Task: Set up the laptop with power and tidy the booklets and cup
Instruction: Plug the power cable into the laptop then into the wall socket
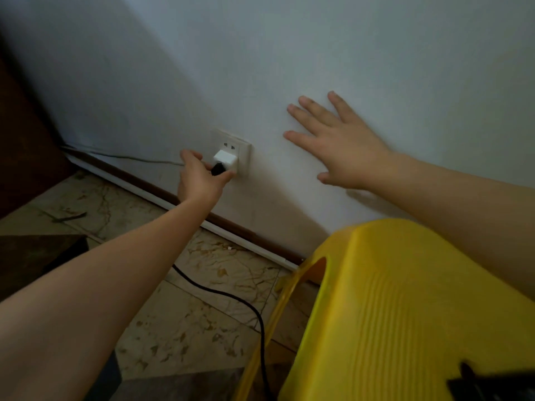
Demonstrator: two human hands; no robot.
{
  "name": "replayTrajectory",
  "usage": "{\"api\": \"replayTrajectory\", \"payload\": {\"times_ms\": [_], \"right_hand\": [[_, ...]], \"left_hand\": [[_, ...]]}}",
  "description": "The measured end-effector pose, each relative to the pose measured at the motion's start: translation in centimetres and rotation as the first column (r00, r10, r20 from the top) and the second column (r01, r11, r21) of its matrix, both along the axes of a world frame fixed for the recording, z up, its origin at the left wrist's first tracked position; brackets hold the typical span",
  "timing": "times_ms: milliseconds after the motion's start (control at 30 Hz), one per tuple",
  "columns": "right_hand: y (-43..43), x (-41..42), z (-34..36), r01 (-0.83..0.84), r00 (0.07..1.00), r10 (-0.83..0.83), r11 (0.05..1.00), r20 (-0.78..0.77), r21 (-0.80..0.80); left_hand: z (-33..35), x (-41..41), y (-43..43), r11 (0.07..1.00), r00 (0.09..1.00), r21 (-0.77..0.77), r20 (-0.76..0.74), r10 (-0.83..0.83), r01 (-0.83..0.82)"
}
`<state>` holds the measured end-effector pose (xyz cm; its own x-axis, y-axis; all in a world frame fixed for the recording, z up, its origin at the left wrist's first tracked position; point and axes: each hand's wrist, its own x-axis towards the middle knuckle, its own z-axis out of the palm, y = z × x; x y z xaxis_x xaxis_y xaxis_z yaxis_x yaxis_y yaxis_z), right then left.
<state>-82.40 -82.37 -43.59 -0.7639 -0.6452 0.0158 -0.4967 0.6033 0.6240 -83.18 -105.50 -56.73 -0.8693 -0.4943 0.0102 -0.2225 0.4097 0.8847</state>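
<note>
White and boxy, the power adapter [225, 160] sits in the wall socket [236, 151] low on the wall, a black cable [231, 296] trailing over the floor tiles. The left hand [199, 180] pinches its sides; the right hand [338, 143] rests spread flat on the wall. It looks light, rigid and smooth: grip the hard body, not the limp cable.

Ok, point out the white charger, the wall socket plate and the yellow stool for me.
white charger [225, 158], head view, on its top face.
wall socket plate [244, 157], head view, on the bare right part of the plate.
yellow stool [405, 308], head view, on the ribbed seat top.
</note>
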Motion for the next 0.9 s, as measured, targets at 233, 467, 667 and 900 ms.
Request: {"api": "replayTrajectory", "payload": {"times_ms": [233, 467, 667, 900], "right_hand": [[-2.9, 3.1, 4.2, 0.188, 0.952, -0.076, 0.910, 0.297, -0.370], [-7.5, 9.7, 6.3, 0.260, 0.910, -0.013, 0.796, 0.415, -0.546], [-9.1, 11.6, 6.7, 0.186, 0.937, 0.043, 0.777, 0.346, -0.602], [-8.1, 11.9, 3.4, 0.179, 0.946, 0.041, 0.762, 0.322, -0.623]], "left_hand": [[5.2, 4.6, -1.1, 0.997, 0.992, 0.022, 0.100, -0.073, 0.071], [11.4, 12.5, -4.2, 0.985, 0.986, 0.106, 0.080, -0.144, 0.136], [10.5, 16.8, -6.7, 0.940, 0.911, 0.028, 0.241, -0.336, 0.340], [6.9, 14.4, -4.3, 0.952, 0.974, 0.218, 0.024, -0.226, 0.215]]}}
